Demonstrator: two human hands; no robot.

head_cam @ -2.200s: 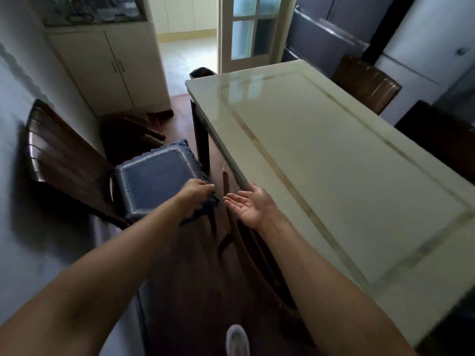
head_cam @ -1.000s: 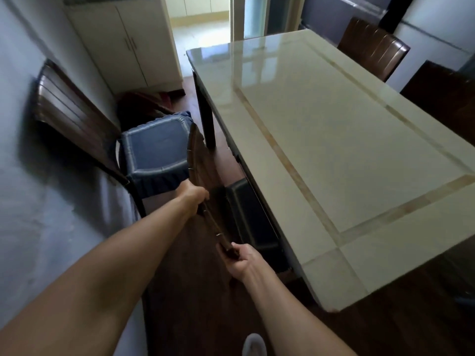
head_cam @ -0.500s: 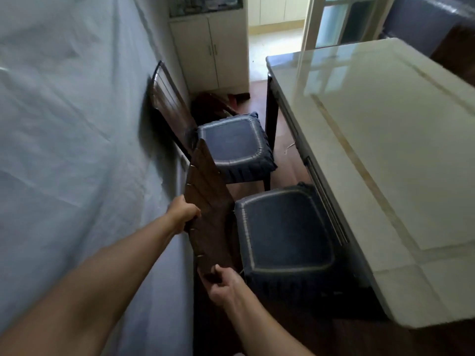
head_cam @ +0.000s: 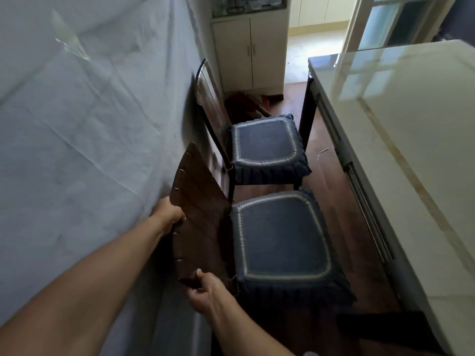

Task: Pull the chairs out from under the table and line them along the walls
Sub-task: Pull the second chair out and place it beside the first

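Note:
Two dark wooden chairs with blue seat cushions stand side by side at the left wall (head_cam: 90, 140). The near chair (head_cam: 282, 242) has its brown backrest close to the wall. My left hand (head_cam: 168, 217) grips the backrest's far top edge and my right hand (head_cam: 205, 294) grips its near corner. The far chair (head_cam: 264, 145) stands beyond it with its backrest against the wall. The cream stone-topped table (head_cam: 411, 140) fills the right side, with a strip of floor between it and the chairs.
A cream cabinet (head_cam: 249, 52) stands at the far end of the wall, with dark red clutter (head_cam: 246, 101) on the floor before it. A glazed door (head_cam: 380, 24) opens to a bright room beyond. A dark object (head_cam: 380, 327) lies under the table's near corner.
I have taken the second chair by its backrest with both hands, pulled it from under the table and swung it against the wall beside the first. The view has turned left.

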